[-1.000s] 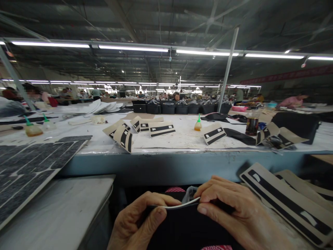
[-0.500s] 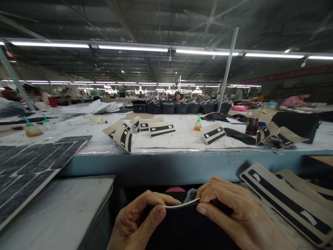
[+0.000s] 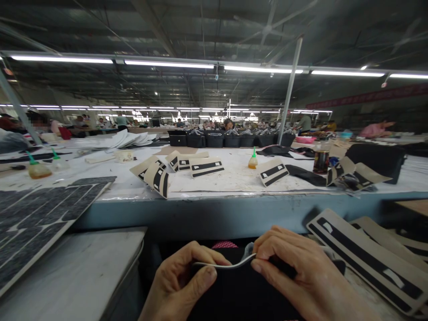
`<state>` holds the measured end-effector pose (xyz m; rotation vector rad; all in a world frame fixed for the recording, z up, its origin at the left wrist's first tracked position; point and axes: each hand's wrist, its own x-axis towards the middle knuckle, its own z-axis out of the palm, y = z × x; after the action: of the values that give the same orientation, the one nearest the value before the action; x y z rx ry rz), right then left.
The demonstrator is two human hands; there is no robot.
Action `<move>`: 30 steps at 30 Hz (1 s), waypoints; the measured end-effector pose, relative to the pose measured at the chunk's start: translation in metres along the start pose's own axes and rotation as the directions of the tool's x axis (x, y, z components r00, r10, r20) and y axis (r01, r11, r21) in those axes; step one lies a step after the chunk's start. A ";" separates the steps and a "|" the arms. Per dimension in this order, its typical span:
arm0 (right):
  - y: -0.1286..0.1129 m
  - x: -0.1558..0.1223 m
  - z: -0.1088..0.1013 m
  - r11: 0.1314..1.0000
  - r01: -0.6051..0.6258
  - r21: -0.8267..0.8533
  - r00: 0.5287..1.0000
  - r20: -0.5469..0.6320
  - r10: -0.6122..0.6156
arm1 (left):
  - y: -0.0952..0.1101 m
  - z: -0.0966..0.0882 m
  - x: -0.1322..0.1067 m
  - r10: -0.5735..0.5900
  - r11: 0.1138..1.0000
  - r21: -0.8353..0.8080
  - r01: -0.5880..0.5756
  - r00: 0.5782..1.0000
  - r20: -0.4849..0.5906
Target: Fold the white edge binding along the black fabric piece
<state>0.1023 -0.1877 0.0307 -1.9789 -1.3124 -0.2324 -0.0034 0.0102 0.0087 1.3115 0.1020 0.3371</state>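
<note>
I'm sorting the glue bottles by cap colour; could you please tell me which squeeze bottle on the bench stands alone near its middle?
The orange-filled bottle, alone mid-bench beside a striped piece; the other two bottles stand together far left.

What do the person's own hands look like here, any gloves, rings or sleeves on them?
Both are bare: the left hand and the right hand show no gloves or rings. No sleeve shows; the wrists run out of the picture. Short, unpainted nails.

Left hand (image 3: pixel 177 285) and right hand (image 3: pixel 301 276) pinch a thin black piece (image 3: pixel 227 267) below the blue-edged table (image 3: pixel 207 214).
</note>
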 end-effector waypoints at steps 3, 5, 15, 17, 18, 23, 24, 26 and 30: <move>-0.001 -0.001 -0.001 0.999 0.010 -0.038 1.000 0.012 -0.009 | -0.001 0.000 0.005 -0.024 0.999 -0.030 0.024 1.000 0.010; -0.002 -0.002 -0.002 0.999 0.012 -0.049 1.000 0.019 -0.011 | -0.001 -0.004 0.007 -0.024 0.999 0.026 0.023 0.999 0.040; -0.008 0.000 -0.008 0.995 -0.006 -0.104 0.996 0.087 0.015 | -0.006 -0.018 0.016 0.208 0.896 0.293 -0.335 0.898 0.388; -0.007 0.001 -0.006 0.990 0.008 -0.144 0.996 0.093 0.005 | -0.008 -0.014 0.018 0.223 0.834 0.384 -0.397 0.878 0.423; -0.007 0.002 -0.004 0.987 0.012 -0.161 0.995 0.097 0.004 | -0.009 -0.011 0.019 0.234 0.793 0.435 -0.426 0.873 0.427; -0.002 0.007 0.007 0.984 0.045 -0.175 0.995 0.094 -0.029 | -0.021 0.002 0.021 0.326 0.535 0.626 -0.567 0.823 0.466; -0.002 0.007 0.006 0.988 0.054 -0.148 0.994 0.102 -0.039 | -0.021 0.001 0.021 0.337 0.505 0.643 -0.576 0.818 0.467; 0.000 0.006 -0.001 0.994 0.075 -0.075 0.991 0.120 -0.066 | -0.018 -0.002 0.022 0.338 0.495 0.650 -0.576 0.817 0.467; -0.001 0.000 -0.025 0.996 0.088 -0.023 0.989 0.122 -0.085 | 0.004 -0.012 0.020 0.210 0.571 0.646 -0.506 0.851 0.482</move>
<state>0.1074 -0.2044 0.0491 -1.9880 -1.4813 -0.1754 0.0117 0.0285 0.0120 2.2425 -0.4016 0.4242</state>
